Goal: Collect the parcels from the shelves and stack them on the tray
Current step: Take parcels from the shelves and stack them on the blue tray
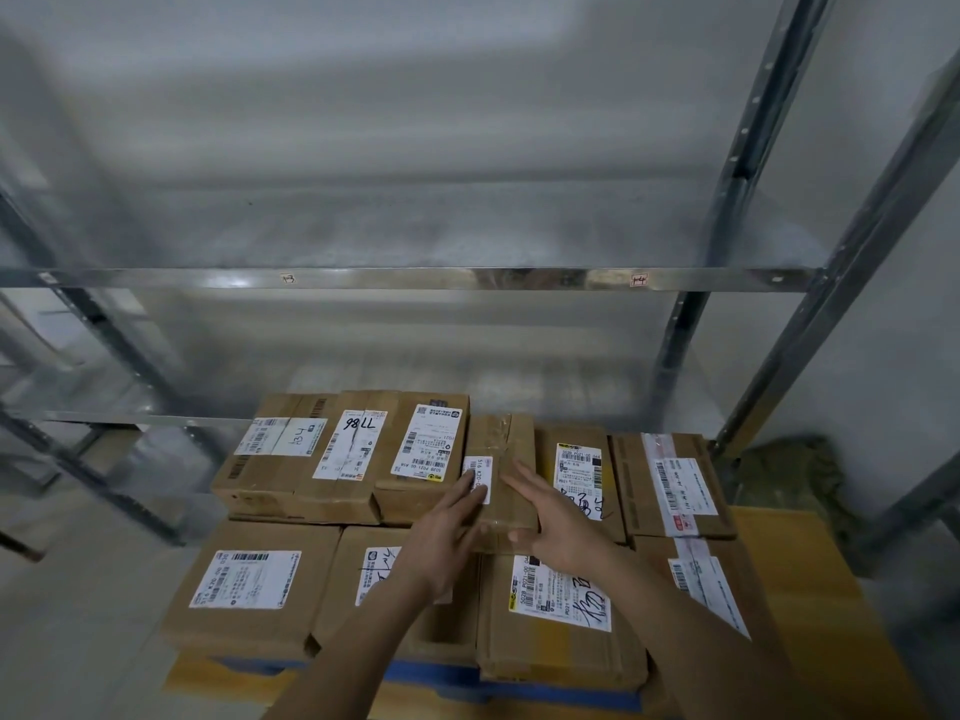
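Several brown cardboard parcels with white shipping labels lie stacked in two rows on a blue tray (pixel 431 672). A narrow taped parcel (pixel 506 444) sits in the middle of the far row. My left hand (pixel 452 527) rests flat on its left side, fingers straight over its small white label. My right hand (pixel 558 517) lies flat on its right side, fingers straight and pointing to the far left. Neither hand curls round the parcel. The metal shelves (pixel 415 279) behind the stack hold no parcels in view.
The tray rests on a yellow wooden surface (pixel 810 574). Grey metal shelf uprights (pixel 737 163) rise at the right, with more racking (pixel 93 314) at the left. A pale floor shows at the lower left, and a dark green bundle (pixel 789 470) lies at the right.
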